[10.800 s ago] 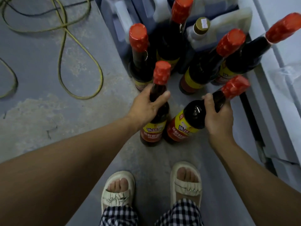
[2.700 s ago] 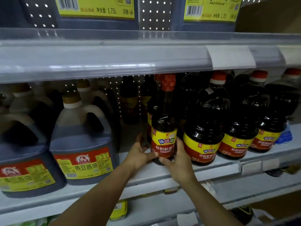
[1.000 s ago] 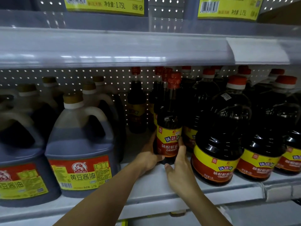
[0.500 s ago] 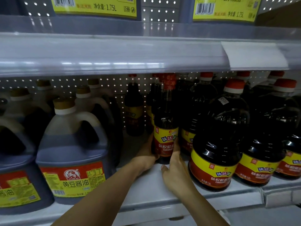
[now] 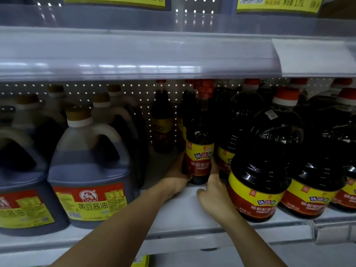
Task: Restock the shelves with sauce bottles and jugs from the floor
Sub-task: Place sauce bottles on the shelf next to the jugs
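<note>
Left hand (image 5: 176, 177) and right hand (image 5: 212, 193) reach onto shelf (image 5: 173, 224). Both wrap lower body of slim sauce bottle (image 5: 199, 149), left fingers behind label, right fingers along right side. Bottle upright on shelf, between handled jug (image 5: 89, 170) at left and round dark jug (image 5: 264, 166) at right. More slim bottles (image 5: 162, 122) behind, near pegboard back panel (image 5: 123, 89).

Glossy dark sauce bottle (image 5: 199, 151) with a shiny label; at nine o'clock, translucent plastic jug (image 5: 88, 170); smooth shelf (image 5: 183, 214).
</note>
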